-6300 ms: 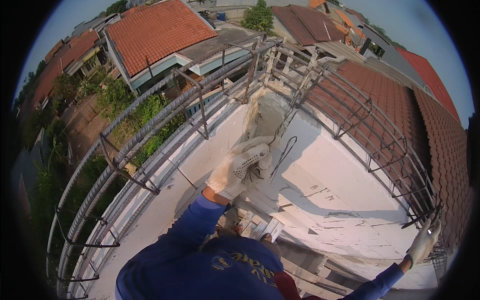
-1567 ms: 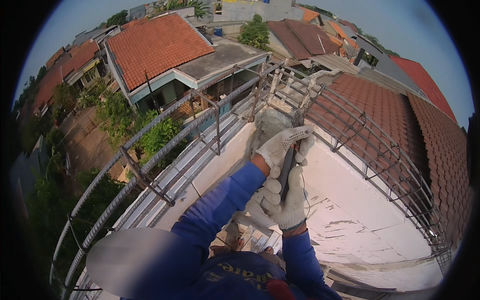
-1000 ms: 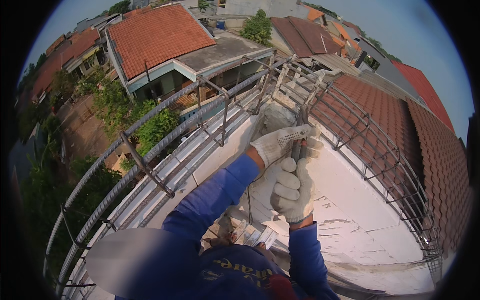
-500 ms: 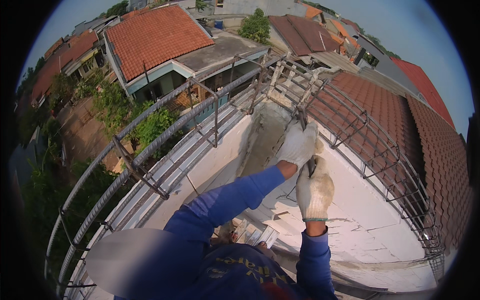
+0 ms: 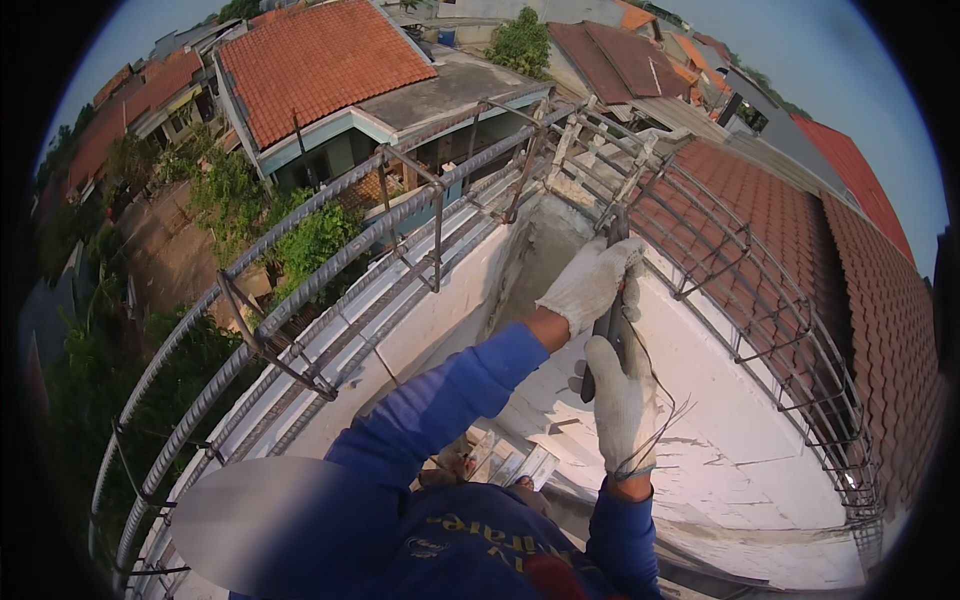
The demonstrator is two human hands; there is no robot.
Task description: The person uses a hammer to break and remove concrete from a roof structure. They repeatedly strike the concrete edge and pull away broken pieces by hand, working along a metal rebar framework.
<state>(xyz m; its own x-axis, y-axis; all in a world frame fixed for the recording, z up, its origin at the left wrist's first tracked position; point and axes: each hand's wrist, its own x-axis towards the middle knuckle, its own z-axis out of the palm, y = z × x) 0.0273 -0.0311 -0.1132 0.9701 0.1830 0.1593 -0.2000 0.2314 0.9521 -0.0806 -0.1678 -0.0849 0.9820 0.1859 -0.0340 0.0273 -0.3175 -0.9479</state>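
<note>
Both my hands wear off-white knitted gloves. My left hand (image 5: pixel 595 285) is closed round a dark metal tool (image 5: pixel 604 330), which looks like tying pincers, near the inner corner of the rebar frame. Its upper end points at the corner bars, and a handle end hangs below by my right thumb. My right hand (image 5: pixel 625 405) is just below, thumb raised, its fingers curled by the tool's lower part. Thin tie wires (image 5: pixel 662 425) stick out beside that palm and wrist; the fingers partly hide how they are held. Rebar (image 5: pixel 390 235) with square stirrups runs along the wall tops.
White block walls (image 5: pixel 720 430) meet at a corner with a grey concrete column (image 5: pixel 550 250). Rebar cages (image 5: pixel 765 310) curve along both sides. Below me are wooden boards (image 5: pixel 500 465). Beyond the left wall the ground drops to trees (image 5: pixel 300 250); tiled roofs (image 5: pixel 740 220) lie at the right.
My left hand has shifted slightly down and wrapped round the tool. My right hand has dropped a little and loosened; a handle end and thin wires now show beside it.
</note>
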